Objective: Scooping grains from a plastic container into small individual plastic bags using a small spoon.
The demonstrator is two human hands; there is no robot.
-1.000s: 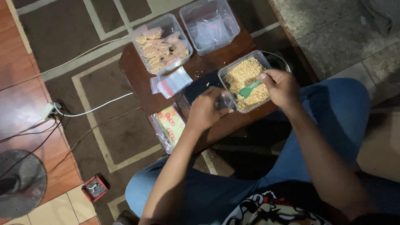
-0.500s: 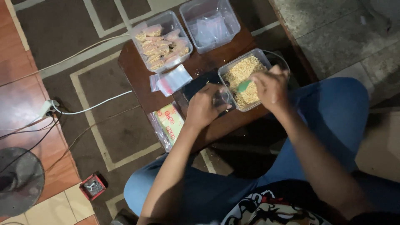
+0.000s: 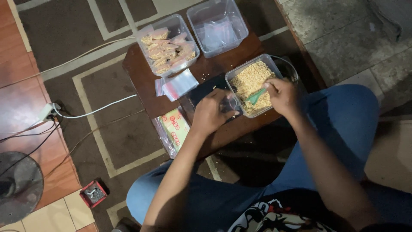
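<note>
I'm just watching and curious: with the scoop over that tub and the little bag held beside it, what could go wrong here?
1. The small clear bag in the left hand has a narrow mouth, so crumbs off the green scoop in the right hand might miss it.
2. The tub of yellow crumbs sits near the low table's edge, so a nudge could perhaps tip it.

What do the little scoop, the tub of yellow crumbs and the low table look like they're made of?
The scoop in the right hand looks like green plastic: flat, even colour. The tub seems clear plastic, see-through walls with a pale rim. The table looks like dark brown wood with a smooth, slightly glossy top, though it could be veneer.
</note>
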